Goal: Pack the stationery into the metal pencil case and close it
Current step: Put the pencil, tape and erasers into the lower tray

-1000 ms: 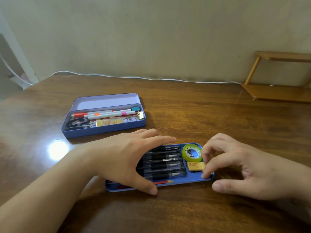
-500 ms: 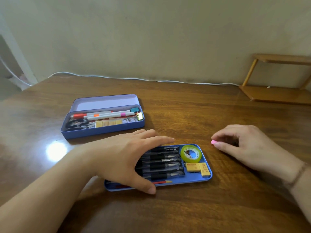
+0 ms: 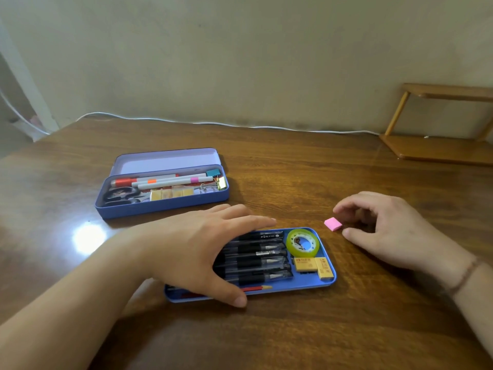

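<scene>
while left hand (image 3: 197,252) steadies tray (image 3: 329,273), right hand (image 3: 386,231) perhaps touches pink eraser (image 3: 333,224)

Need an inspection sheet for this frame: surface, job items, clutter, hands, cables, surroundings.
Surface: brown wooden table, glossy, light glare at the left.
Job's things: blue tray near the person holds black pens, a red pencil, a green tape roll and two yellow erasers; open metal pencil case behind it holds markers, scissors and binder clips; pink eraser lies loose on the table.
Clutter: nothing seen.
Hands: left hand flat over the pens, open; right hand beside the pink eraser, fingers curled, contact unclear.
Cables: white cable along the table's far edge.
Surroundings: plain wall, wooden shelf at the right.
</scene>
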Tool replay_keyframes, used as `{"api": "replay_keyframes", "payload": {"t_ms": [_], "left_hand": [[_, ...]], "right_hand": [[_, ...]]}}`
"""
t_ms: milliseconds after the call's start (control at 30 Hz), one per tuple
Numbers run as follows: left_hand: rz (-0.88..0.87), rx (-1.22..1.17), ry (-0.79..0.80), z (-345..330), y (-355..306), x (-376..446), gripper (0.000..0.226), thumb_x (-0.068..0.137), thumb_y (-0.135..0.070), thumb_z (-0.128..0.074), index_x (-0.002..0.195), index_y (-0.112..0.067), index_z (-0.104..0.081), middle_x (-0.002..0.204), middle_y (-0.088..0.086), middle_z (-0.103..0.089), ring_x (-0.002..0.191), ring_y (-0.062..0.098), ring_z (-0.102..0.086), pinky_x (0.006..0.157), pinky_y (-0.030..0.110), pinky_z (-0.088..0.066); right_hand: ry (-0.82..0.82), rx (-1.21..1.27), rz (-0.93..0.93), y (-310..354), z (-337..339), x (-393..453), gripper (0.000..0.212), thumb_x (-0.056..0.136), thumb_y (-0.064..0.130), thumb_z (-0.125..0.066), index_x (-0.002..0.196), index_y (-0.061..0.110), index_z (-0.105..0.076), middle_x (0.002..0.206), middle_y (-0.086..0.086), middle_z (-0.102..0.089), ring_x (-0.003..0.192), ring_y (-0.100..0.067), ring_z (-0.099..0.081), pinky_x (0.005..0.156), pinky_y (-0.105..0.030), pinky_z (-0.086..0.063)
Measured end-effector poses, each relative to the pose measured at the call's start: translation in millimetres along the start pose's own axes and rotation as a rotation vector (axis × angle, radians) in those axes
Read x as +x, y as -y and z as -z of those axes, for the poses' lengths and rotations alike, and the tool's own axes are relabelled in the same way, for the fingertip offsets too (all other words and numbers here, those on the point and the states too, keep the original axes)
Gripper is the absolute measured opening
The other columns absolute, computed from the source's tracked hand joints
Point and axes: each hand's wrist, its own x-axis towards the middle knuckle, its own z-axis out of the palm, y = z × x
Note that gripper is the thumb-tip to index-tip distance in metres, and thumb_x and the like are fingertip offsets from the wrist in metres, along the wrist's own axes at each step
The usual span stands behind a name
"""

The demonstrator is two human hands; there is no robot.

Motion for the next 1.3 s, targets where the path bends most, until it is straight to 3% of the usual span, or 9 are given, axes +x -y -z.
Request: {"api": "replay_keyframes", "payload": {"t_ms": [67,267,400,500,667,833,967,1067,1300], "left_hand": [[-0.003,0.003,-0.006,0,0,-1,0.104,0.068,-0.075,-0.069,0.145,-0.058,-0.001,0.138,-0.033,-0.027,0.127,-0.009,-0.033,0.108,0.028,-0.04],[-0.01,0.0,-0.01,0,0,0,0.104,0.068,-0.075,-0.069,0.146,-0.058,-0.002,0.138,-0.032,-0.028,0.127,-0.008,-0.034,0.108,0.029,-0.041],[-0.002,0.004,-0.007,-1,1,0,0.104,0.068,-0.075,-0.069,0.145,-0.058,-0.002,0.137,-0.033,-0.027,0.126,-0.009,-0.033,0.107,0.027,-0.041],[-0.003,0.004,-0.011,-1,1,0,0.104,0.067,-0.076,-0.069,0.146,-0.058,-0.003,0.14,-0.031,-0.028,0.129,-0.006,-0.034,0.108,0.029,-0.041],[0.0,-0.001,-0.006,0,0,0,0.104,0.068,-0.075,-0.069,0.145,-0.059,-0.001,0.139,-0.032,-0.027,0.127,-0.009,-0.032,0.108,0.027,-0.04],[0.006,-0.008,-0.002,-1,1,0,0.104,0.068,-0.074,-0.069,0.144,-0.06,0.0,0.137,-0.033,-0.027,0.128,-0.008,-0.032,0.108,0.029,-0.04],[0.011,-0.01,-0.014,0,2,0,0.105,0.068,-0.073,-0.07,0.146,-0.057,-0.002,0.14,-0.031,-0.027,0.13,-0.008,-0.032,0.109,0.03,-0.04],[0.007,-0.019,-0.017,-1,3,-1,0.104,0.068,-0.072,-0.071,0.146,-0.057,-0.003,0.141,-0.03,-0.027,0.13,-0.007,-0.032,0.109,0.031,-0.041],[0.005,-0.012,-0.015,-1,3,0,0.103,0.068,-0.072,-0.07,0.144,-0.059,-0.002,0.14,-0.03,-0.028,0.129,-0.006,-0.033,0.108,0.031,-0.041]], "right_hand": [[0.04,0.031,0.016,1,1,0,0.025,0.079,0.027,-0.074,0.097,0.041,-0.063,0.096,0.025,-0.059,0.092,0.0,-0.056,0.072,-0.017,-0.045],[-0.047,0.035,0.028,5,-2,0,0.012,0.084,0.026,-0.068,0.084,0.038,-0.068,0.085,0.022,-0.062,0.086,-0.002,-0.056,0.071,-0.023,-0.046],[-0.148,0.079,-0.008,7,-9,7,0.015,0.088,0.023,-0.064,0.099,0.033,-0.066,0.09,0.018,-0.064,0.083,0.0,-0.057,0.066,-0.014,-0.039],[-0.197,0.032,-0.06,4,-13,15,0.024,0.092,0.019,-0.06,0.114,0.026,-0.065,0.102,0.01,-0.065,0.091,-0.004,-0.055,0.076,-0.019,-0.042],[-0.151,0.062,-0.058,6,-10,8,0.023,0.085,0.026,-0.068,0.107,0.032,-0.065,0.098,0.016,-0.065,0.094,-0.004,-0.056,0.076,-0.021,-0.044],[-0.105,-0.004,0.067,17,-5,1,0.012,0.078,0.032,-0.074,0.081,0.039,-0.065,0.084,0.021,-0.063,0.087,-0.004,-0.057,0.072,-0.024,-0.048],[-0.036,0.277,0.338,39,7,-26,0.011,0.076,0.027,-0.079,0.083,0.03,-0.072,0.091,0.015,-0.069,0.098,-0.011,-0.062,0.08,-0.021,-0.049],[0.124,0.157,0.581,47,0,-27,0.007,0.081,0.033,-0.075,0.086,0.029,-0.072,0.095,0.02,-0.067,0.103,-0.015,-0.059,0.084,-0.025,-0.048],[0.153,0.06,0.578,43,-5,-24,0.013,0.083,0.048,-0.065,0.087,0.037,-0.07,0.098,0.026,-0.061,0.109,-0.011,-0.053,0.083,-0.026,-0.049]]}}
